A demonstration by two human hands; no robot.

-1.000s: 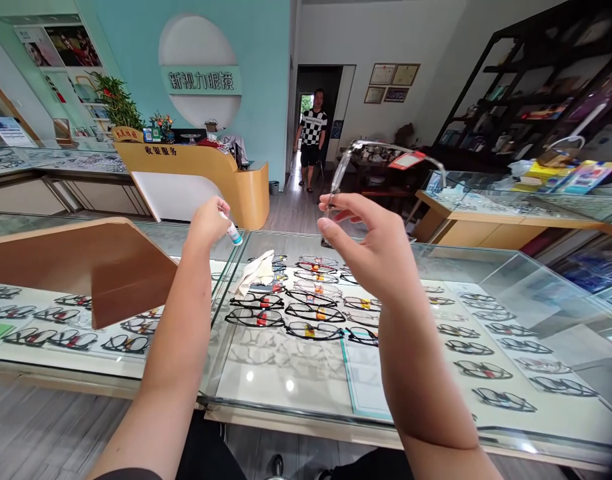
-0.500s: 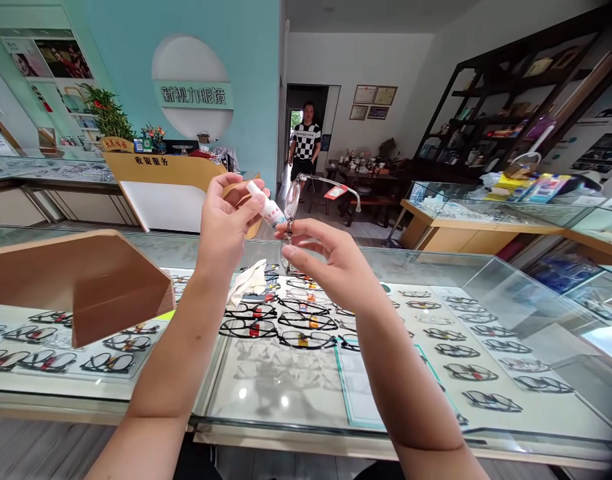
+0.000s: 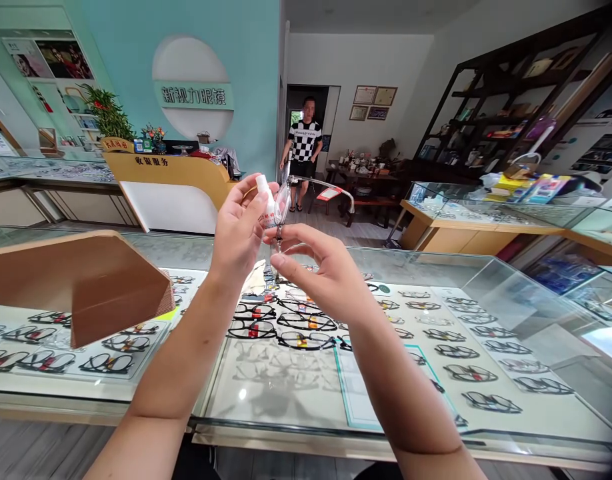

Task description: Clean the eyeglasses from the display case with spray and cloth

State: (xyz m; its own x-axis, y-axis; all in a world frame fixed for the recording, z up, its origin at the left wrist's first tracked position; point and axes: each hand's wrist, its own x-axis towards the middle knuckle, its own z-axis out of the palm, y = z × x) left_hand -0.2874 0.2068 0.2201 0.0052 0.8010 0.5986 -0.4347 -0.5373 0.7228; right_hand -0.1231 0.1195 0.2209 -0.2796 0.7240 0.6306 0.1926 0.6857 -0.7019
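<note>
My left hand [image 3: 241, 230] is closed round a small white spray bottle [image 3: 265, 199], held upright with its nozzle close to a lens. My right hand [image 3: 319, 270] pinches a pair of clear-framed glasses [image 3: 299, 193] by the frame, holding them up above the glass counter [image 3: 266, 393]; one temple arm with a red tag [image 3: 330, 194] sticks out to the right. A pale cleaning cloth [image 3: 257, 280] lies on the counter behind my hands, partly hidden.
Rows of glasses [image 3: 286, 323] lie under the counter glass. A brown angled stand [image 3: 81, 283] sits on the left. A person in a checkered shirt [image 3: 302, 150] stands in the doorway. A yellow reception desk [image 3: 176, 183] is beyond, dark shelves [image 3: 511, 107] at right.
My left hand rose from the counter with the bottle and came up against the glasses. My right hand drew the glasses lower and leftward. The person in the doorway stepped closer.
</note>
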